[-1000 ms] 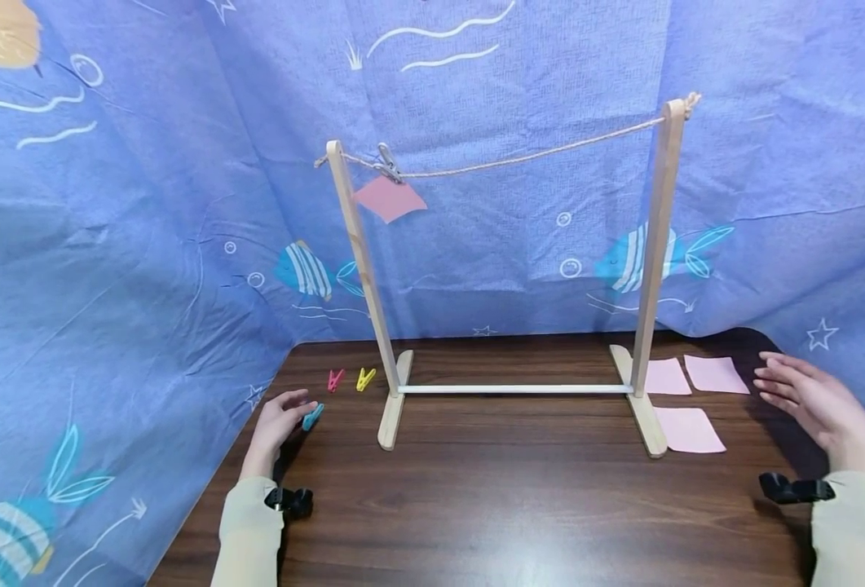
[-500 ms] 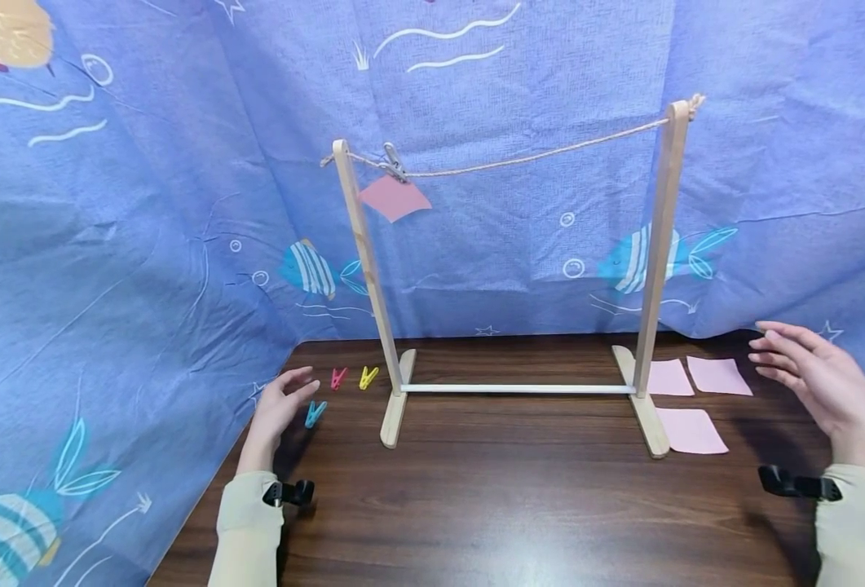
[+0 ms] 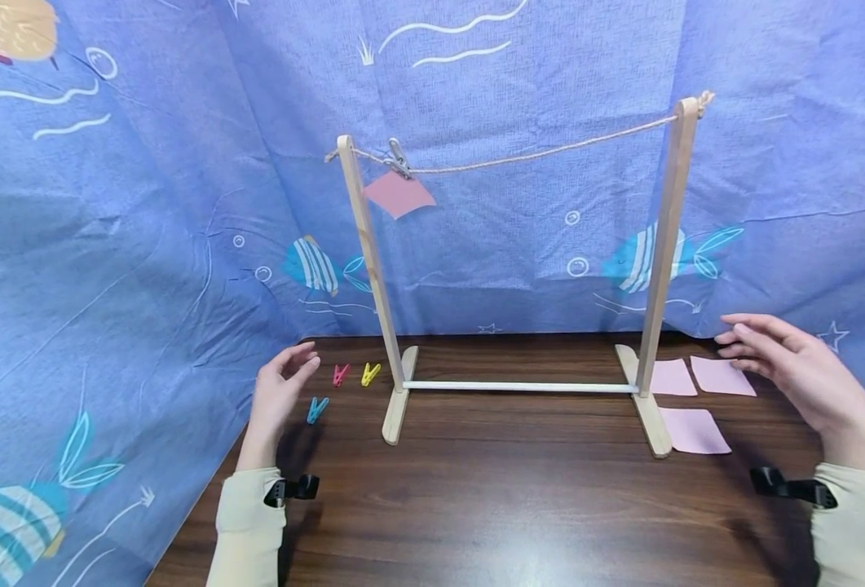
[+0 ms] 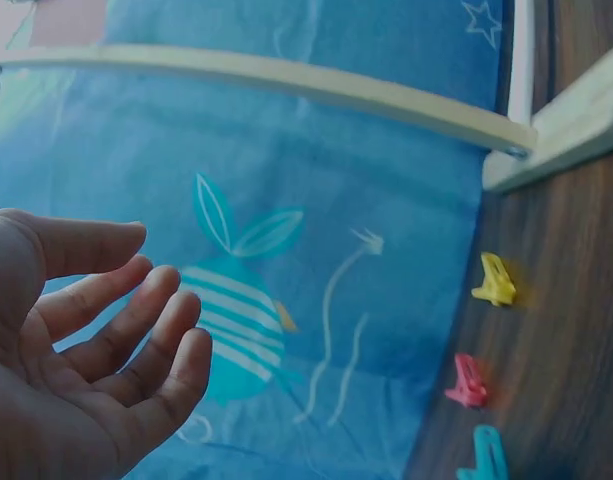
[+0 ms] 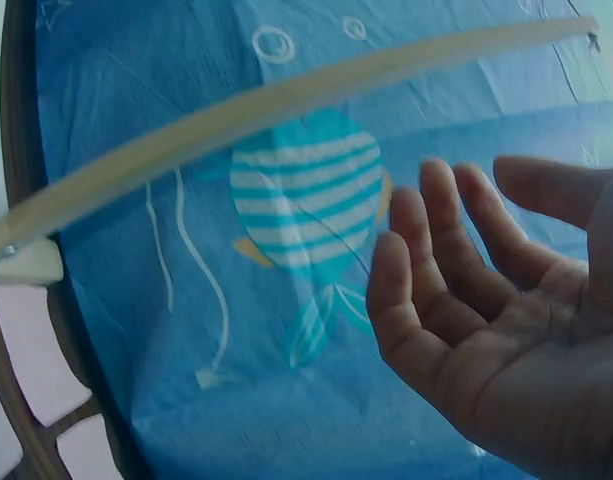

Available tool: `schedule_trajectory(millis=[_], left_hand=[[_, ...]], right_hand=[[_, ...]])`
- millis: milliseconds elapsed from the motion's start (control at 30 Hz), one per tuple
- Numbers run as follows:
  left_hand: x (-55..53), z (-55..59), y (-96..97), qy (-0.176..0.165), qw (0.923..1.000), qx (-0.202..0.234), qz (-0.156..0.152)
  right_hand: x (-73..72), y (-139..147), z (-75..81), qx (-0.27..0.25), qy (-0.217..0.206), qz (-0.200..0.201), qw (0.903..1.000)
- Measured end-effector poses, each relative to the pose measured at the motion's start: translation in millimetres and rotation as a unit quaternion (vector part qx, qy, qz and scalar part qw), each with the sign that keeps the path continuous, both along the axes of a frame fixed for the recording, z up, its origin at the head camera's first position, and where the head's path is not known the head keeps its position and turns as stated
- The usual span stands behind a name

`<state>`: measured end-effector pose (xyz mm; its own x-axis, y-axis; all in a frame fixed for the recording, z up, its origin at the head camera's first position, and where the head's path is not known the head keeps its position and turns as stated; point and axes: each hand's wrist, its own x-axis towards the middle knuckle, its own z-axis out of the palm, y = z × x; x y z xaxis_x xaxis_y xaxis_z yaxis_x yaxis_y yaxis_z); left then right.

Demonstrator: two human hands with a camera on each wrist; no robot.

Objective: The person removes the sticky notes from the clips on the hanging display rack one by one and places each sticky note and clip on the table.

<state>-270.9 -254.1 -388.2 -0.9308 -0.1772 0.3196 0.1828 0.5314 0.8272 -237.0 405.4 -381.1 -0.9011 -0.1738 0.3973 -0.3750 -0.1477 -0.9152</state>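
Note:
My left hand (image 3: 280, 395) hovers above the table's left side, fingers relaxed and holding nothing. Just right of it lie a blue clothespin (image 3: 317, 410), a red clothespin (image 3: 340, 375) and a yellow clothespin (image 3: 370, 374). On the far right my right hand (image 3: 799, 367) is in the air with loosely bent fingers, also holding nothing. Near it, pink paper squares (image 3: 695, 430) lie flat on the table. A grey clothespin (image 3: 400, 163) hangs a pink paper square (image 3: 400, 197) by a corner from the rope (image 3: 542, 155), near its left end.
A wooden frame (image 3: 668, 253) stands mid-table, its two posts carrying the rope. A white bar (image 3: 520, 386) joins its feet low down. Behind and to the left hangs a blue fish-patterned cloth (image 3: 491, 253). Dark wooden tabletop (image 3: 505, 489) stretches in front.
My left hand has risen away from the blue clothespin, which stays on the table. My right hand has moved left and slightly upward, towards the paper squares. The head view has shifted a little.

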Motion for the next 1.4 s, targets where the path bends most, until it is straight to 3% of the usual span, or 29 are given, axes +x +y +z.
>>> schedule_trajectory(millis=[233, 367, 467, 567, 800, 900, 1033, 1167, 1300, 1400], left_hand=[[6.4, 9.1, 13.5, 0.016, 0.9993, -0.018, -0.028], [8.1, 10.2, 19.2, 0.02, 0.9988, -0.026, -0.037], [11.3, 11.8, 22.7, 0.021, 0.9982, -0.038, -0.042], [16.8, 13.9, 25.7, 0.022, 0.9975, -0.049, -0.045], [25.0, 21.9, 33.1, 0.041, 0.9961, -0.043, -0.065], [25.4, 25.4, 37.0, 0.055, 0.9949, -0.034, -0.077], [31.0, 27.7, 39.3, 0.063, 0.994, -0.03, -0.084], [34.9, 28.9, 40.6, 0.069, 0.9931, -0.037, -0.088], [41.9, 46.3, 49.7, 0.083, 0.9899, -0.062, -0.097], [39.7, 57.4, 51.3, 0.092, 0.987, -0.078, -0.107]], right_hand=[[-3.1, -20, 3.0, 0.058, 0.024, 0.058, 0.9963], [0.3, -33, 6.8, 0.154, 0.024, 0.013, 0.9876], [2.6, -46, 11.1, 0.236, 0.013, -0.025, 0.9713], [1.5, -59, 13.5, 0.286, 0.013, -0.022, 0.9578], [4.8, -87, 12.9, 0.307, -0.048, 0.061, 0.9485], [6.3, -95, 12.0, 0.319, -0.043, 0.061, 0.9449], [3.8, -104, 11.0, 0.312, -0.013, 0.068, 0.9476], [-1.2, -111, 13.5, 0.31, -0.013, 0.069, 0.9482], [-8.3, -121, 21.5, 0.306, -0.01, 0.052, 0.9504], [-13.0, -129, 30.7, 0.308, 0.017, 0.04, 0.9503]])
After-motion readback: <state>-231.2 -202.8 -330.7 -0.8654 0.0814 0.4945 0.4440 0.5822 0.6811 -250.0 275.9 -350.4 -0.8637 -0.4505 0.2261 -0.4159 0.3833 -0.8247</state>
